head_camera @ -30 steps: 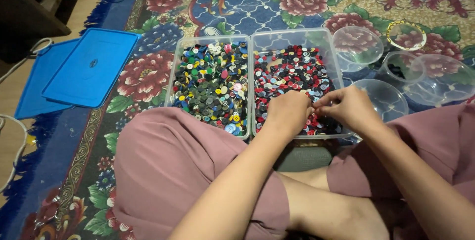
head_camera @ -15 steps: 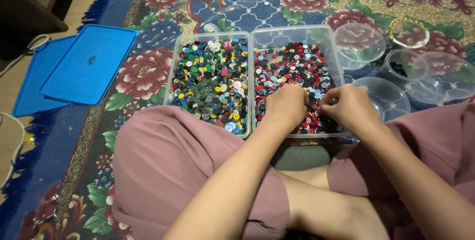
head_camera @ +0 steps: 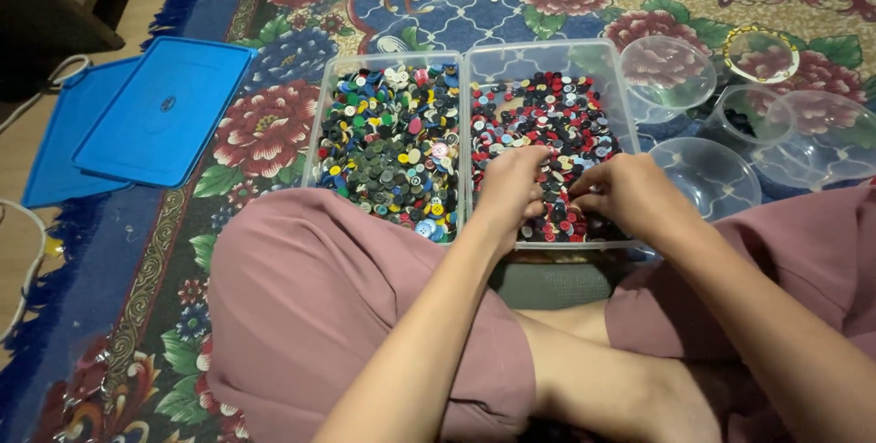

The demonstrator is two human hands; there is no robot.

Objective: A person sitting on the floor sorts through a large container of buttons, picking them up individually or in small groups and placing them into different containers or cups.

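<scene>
Head view. Left hand point(head_camera: 511, 189) and right hand point(head_camera: 630, 195), fingers curled down, rest among red, black and white buttons point(head_camera: 547, 119) in the right clear tub point(head_camera: 547, 55); whether either pinches a button cannot be told. Mixed-colour tub point(head_camera: 388, 142) adjoins left, on the floral rug point(head_camera: 274, 124).

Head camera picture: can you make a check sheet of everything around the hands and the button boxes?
Surface: flowered carpet on a wooden floor.
Job's things: right button box, mostly red, black and white buttons; left button box, mixed colours. The two stand side by side, touching.
Clutter: two blue lids overlapping at left; several clear bowls at right.
Grips: left hand and right hand both down in the right button box, fingers curled among the buttons; cannot tell what they pinch.
Cables: white cord at the left edge.
Surroundings: crossed legs in pink cloth; dark furniture at top left.
</scene>
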